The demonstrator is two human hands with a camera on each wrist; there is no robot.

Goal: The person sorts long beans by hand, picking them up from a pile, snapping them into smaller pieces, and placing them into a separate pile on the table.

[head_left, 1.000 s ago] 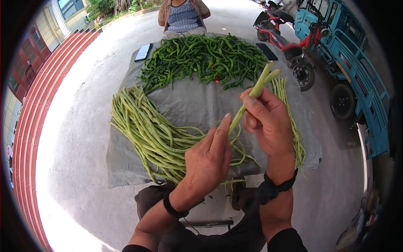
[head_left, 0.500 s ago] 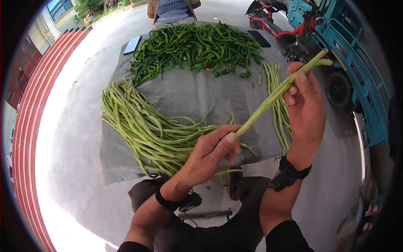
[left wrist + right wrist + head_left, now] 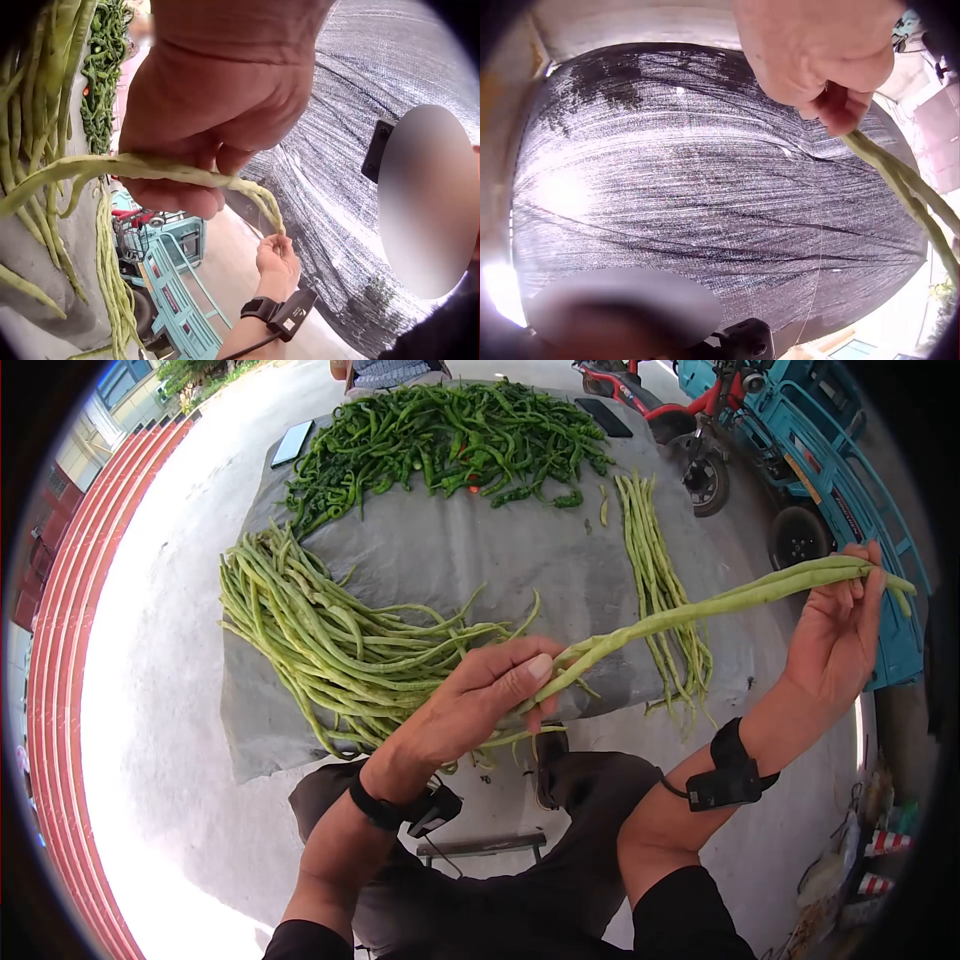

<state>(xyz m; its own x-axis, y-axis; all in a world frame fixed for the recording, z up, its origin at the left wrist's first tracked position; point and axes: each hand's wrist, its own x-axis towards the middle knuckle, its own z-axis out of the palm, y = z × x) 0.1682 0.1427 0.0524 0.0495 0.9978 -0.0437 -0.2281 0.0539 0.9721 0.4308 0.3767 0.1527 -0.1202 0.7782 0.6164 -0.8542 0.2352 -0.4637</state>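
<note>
Two or so long green beans (image 3: 700, 607) stretch between the hands, rising toward the right. The left hand (image 3: 480, 695) curls round their lower part, thumb on top, near the cloth's front edge. At the upper right the right hand (image 3: 838, 625) pinches their other end, with short tips poking past its fingers. In the left wrist view the beans (image 3: 161, 168) cross under the left hand (image 3: 217, 105), and the right hand (image 3: 277, 259) holds the far end. The right wrist view shows the right hand (image 3: 821, 56) pinching the beans (image 3: 900, 184).
A large bean pile (image 3: 310, 630) lies on the grey cloth (image 3: 500, 550) at left, a smaller bundle (image 3: 655, 570) at right. Green peppers (image 3: 450, 445) spread across the back between two phones (image 3: 292, 443) (image 3: 604, 417). Someone sits beyond; a blue vehicle (image 3: 850, 490) stands at right.
The right hand has moved right and outward along the beans to their end, and they are stretched out between the hands. The left hand has turned and grips them. The head view has shifted.
</note>
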